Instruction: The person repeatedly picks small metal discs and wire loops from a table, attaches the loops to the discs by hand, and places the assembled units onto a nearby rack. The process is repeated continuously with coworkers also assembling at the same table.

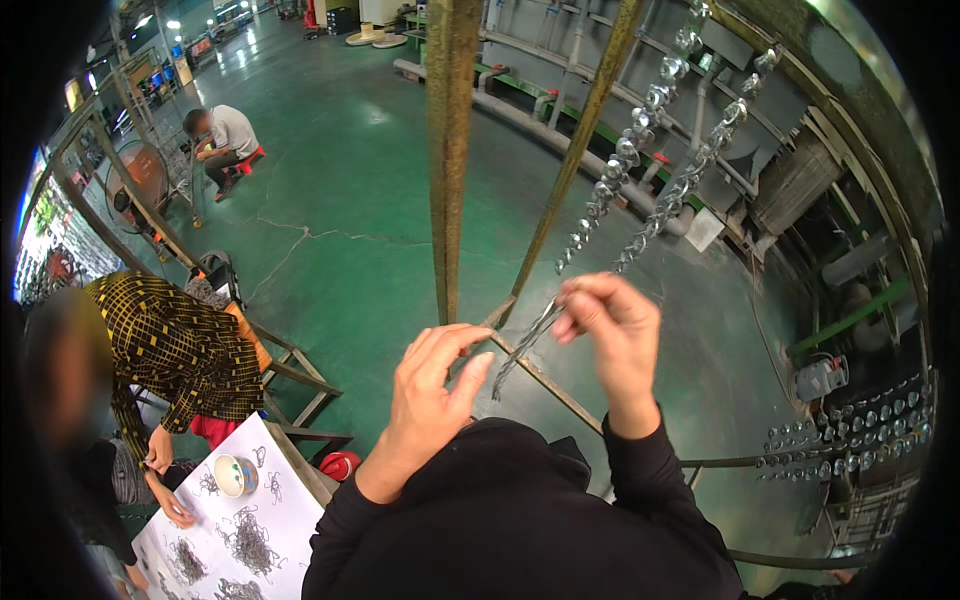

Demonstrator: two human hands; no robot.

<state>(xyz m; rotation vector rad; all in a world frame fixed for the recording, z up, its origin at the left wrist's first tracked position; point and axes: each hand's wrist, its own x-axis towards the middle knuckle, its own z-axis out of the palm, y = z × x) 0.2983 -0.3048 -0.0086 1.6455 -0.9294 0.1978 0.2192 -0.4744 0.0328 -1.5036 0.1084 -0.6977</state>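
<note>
My right hand point(612, 325) pinches the upper end of a bundle of thin dark metal wires point(527, 345); they look like hooks, but their ends are too small to make out. The bundle slants down to the left. Beside its lower part is my left hand point(430, 385), fingers curved and thumb apart, with nothing visible in it. Just above my right hand hang two strands of shiny metal pieces, a nearer strand point(625, 150) and a strand to its right point(695, 165). Whether the right fingers touch a strand is hard to tell.
Upright rusty metal bars point(450, 150) stand ahead. At lower left, a white-topped table point(275, 450) carries piles of wire hooks point(250, 540) and a cup point(235, 476), beside a co-worker's hand point(160, 450). More shiny pieces point(850, 430) hang at right. Someone sits on a red stool point(250, 160) farther back.
</note>
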